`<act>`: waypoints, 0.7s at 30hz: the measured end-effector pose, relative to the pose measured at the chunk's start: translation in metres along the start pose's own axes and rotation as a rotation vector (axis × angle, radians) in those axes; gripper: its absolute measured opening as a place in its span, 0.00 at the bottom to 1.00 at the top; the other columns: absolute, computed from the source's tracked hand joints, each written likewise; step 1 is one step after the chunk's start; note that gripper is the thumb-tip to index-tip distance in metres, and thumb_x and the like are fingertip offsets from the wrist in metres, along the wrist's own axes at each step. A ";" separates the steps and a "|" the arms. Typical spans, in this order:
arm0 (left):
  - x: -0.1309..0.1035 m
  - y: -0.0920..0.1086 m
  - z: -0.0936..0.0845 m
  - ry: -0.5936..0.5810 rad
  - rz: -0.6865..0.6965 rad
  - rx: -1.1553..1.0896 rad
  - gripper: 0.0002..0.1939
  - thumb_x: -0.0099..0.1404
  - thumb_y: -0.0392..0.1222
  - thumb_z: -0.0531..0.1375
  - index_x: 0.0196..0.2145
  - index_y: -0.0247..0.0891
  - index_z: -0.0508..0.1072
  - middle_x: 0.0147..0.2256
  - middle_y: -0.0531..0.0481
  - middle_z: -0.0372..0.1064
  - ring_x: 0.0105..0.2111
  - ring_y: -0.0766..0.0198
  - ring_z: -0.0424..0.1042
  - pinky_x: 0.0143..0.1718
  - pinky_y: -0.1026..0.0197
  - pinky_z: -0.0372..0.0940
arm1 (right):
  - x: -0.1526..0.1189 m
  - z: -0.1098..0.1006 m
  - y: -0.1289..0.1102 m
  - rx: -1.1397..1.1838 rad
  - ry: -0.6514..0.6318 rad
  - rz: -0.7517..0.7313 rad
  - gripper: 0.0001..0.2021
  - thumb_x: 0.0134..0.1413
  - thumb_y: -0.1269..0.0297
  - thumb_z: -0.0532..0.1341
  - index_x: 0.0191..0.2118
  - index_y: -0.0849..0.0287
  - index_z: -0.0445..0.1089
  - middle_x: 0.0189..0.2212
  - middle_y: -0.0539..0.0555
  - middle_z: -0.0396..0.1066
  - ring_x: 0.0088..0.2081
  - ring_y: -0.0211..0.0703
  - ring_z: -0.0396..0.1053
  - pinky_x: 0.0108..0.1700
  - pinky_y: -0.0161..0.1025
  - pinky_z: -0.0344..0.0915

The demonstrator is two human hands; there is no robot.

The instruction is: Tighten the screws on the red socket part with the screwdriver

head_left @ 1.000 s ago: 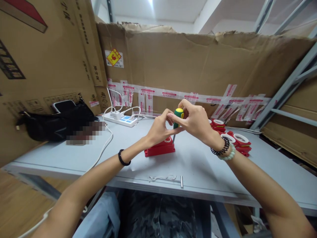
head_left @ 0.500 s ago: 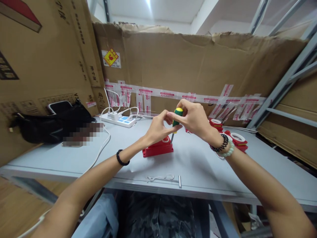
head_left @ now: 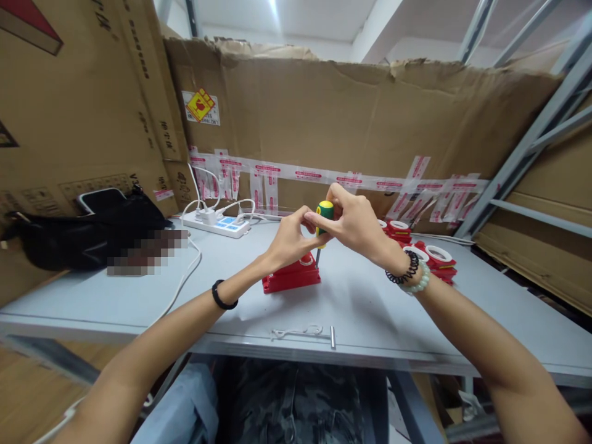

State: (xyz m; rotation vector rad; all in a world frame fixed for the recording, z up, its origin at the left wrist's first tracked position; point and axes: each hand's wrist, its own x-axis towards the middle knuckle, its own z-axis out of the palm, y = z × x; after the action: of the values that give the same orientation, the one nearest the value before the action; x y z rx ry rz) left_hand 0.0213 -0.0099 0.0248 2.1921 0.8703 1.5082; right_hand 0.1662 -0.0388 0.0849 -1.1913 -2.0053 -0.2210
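Observation:
A screwdriver [head_left: 325, 211] with a green and yellow handle stands nearly upright, its metal shaft meeting the right end of a red box-like part [head_left: 292, 282]. My right hand [head_left: 354, 221] is closed around the handle near its top. From the other side, the fingers of my left hand [head_left: 290, 237] are closed on the lower handle. The red part lies on the grey table [head_left: 240, 290], partly hidden behind my left hand. The screw or hole under the tip is too small to make out.
More red parts with white rings [head_left: 437, 256] sit at the right rear, partly behind my right wrist. A white power strip [head_left: 222, 225], a black bag [head_left: 87, 237] and a phone [head_left: 100, 200] are at the left. A metal rod with white cord [head_left: 332, 337] lies near the front edge.
The whole view has shifted slightly, so everything appears a little further left. Both hands keep their hold on the screwdriver, and its handle looks slightly turned.

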 end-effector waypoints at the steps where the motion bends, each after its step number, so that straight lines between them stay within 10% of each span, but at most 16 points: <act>1: 0.001 -0.001 0.000 0.001 -0.006 0.000 0.16 0.51 0.47 0.65 0.26 0.37 0.63 0.25 0.55 0.66 0.27 0.67 0.66 0.27 0.65 0.60 | 0.000 0.000 0.000 -0.005 0.002 -0.009 0.17 0.48 0.48 0.62 0.31 0.58 0.64 0.18 0.46 0.62 0.21 0.35 0.57 0.26 0.35 0.51; 7: 0.003 0.001 -0.007 -0.079 0.018 0.002 0.09 0.55 0.43 0.62 0.28 0.36 0.68 0.27 0.52 0.70 0.30 0.65 0.69 0.31 0.63 0.62 | 0.001 -0.012 0.005 0.248 -0.208 -0.165 0.13 0.55 0.61 0.58 0.45 0.59 0.67 0.34 0.51 0.72 0.29 0.35 0.65 0.32 0.34 0.58; 15: -0.002 -0.001 0.001 -0.016 0.012 0.026 0.14 0.51 0.46 0.66 0.29 0.37 0.67 0.27 0.54 0.68 0.29 0.65 0.67 0.30 0.63 0.61 | 0.000 -0.002 0.002 0.061 -0.027 0.003 0.17 0.47 0.49 0.64 0.29 0.59 0.65 0.19 0.47 0.65 0.21 0.34 0.58 0.26 0.34 0.52; 21: 0.000 0.001 -0.004 -0.088 0.010 -0.015 0.11 0.55 0.45 0.63 0.28 0.36 0.68 0.27 0.52 0.70 0.30 0.64 0.69 0.33 0.62 0.63 | 0.000 -0.010 0.003 0.165 -0.187 -0.096 0.15 0.54 0.55 0.59 0.43 0.60 0.70 0.31 0.52 0.71 0.27 0.36 0.64 0.30 0.35 0.57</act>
State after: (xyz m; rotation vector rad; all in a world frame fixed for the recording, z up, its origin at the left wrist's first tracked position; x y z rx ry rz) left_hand 0.0180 -0.0104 0.0270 2.2367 0.8189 1.4070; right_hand 0.1741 -0.0426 0.0912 -1.0449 -2.1996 0.0094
